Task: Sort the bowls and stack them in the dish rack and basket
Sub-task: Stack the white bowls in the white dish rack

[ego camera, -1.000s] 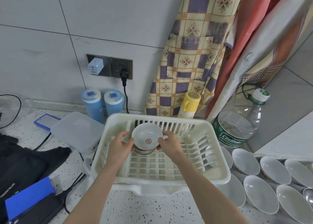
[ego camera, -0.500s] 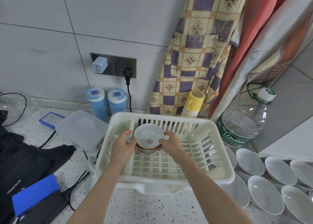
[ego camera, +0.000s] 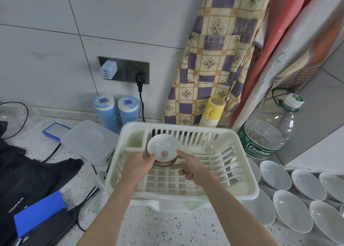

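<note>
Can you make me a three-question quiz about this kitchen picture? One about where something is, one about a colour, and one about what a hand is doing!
1. Where is the stack of small bowls?
A. in the dish rack
B. on the black bag
C. on the wall socket

2. What colour is the cap of the spray bottle?
A. green
B. yellow
C. red

3. What is the right hand doing?
A. clutching a cup
B. fingers open beside the stack
C. resting flat on the counter

Answers: 1 A, the stack sits inside the rack, left hand on it. 2 B, its cap is yellow. 3 B, the fingers are spread.
</note>
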